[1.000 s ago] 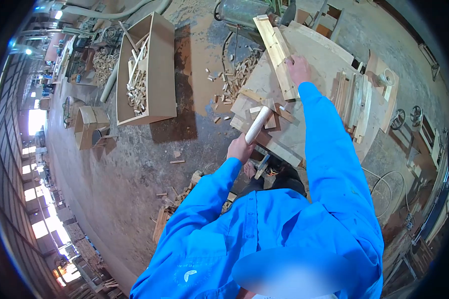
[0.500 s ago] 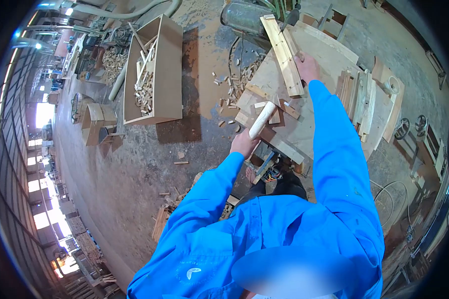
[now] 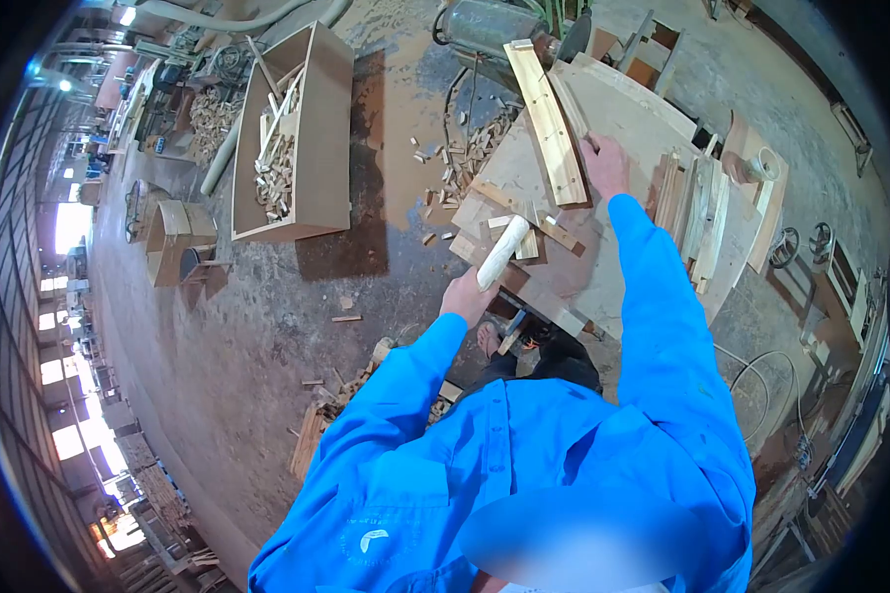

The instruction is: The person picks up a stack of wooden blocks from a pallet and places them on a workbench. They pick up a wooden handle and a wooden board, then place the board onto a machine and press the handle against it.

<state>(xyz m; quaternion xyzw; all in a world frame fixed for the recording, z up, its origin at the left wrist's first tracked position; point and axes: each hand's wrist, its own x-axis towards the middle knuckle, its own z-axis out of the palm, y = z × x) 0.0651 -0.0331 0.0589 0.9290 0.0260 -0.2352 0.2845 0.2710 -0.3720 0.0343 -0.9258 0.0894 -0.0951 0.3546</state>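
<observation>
My left hand (image 3: 468, 296) is wrapped round the lower end of a pale rounded wooden piece (image 3: 505, 250), which points up over the near left edge of the worktable (image 3: 623, 267). My right hand (image 3: 606, 166) has its fingers bent at the end of a thin wooden strip (image 3: 570, 102); whether it grips the strip is too small to tell. Just left of it lies a long light board (image 3: 546, 124) with dark holes. Small wood blocks (image 3: 526, 244) and a brown strip (image 3: 561, 235) lie between my two hands.
A saw-like machine (image 3: 485, 35) stands behind the table. Stacked wood strips (image 3: 697, 217) and a tape roll (image 3: 764, 164) lie at the right. A large open box (image 3: 323, 138) of offcuts stands on the left floor, with scattered offcuts (image 3: 477, 148) beside the table.
The view has shifted slightly. The holed board's near end has moved left, away from my right hand, and a gap now shows between them. My left hand still holds the rounded piece.
</observation>
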